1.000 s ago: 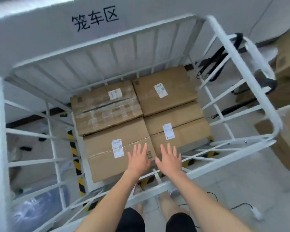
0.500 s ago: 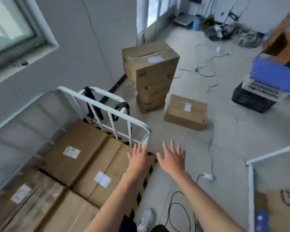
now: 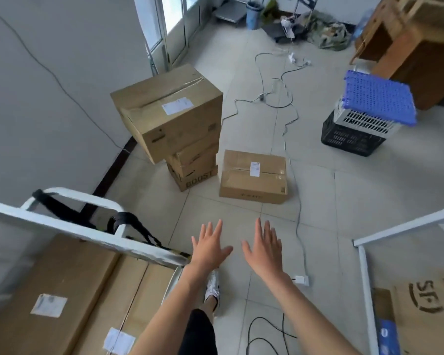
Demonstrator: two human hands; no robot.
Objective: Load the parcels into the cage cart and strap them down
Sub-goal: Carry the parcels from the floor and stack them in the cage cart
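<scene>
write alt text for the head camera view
A person's open left hand and right hand reach toward a flat parcel and a parcel stack on the tiled floor. Lower left, a white cage cart holds loaded parcels, black straps on its rail.

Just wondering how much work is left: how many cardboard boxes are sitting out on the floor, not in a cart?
4. Three are stacked by the wall: top box, middle box, bottom box. One flat box lies alone beside them. The stack may hide more.
</scene>
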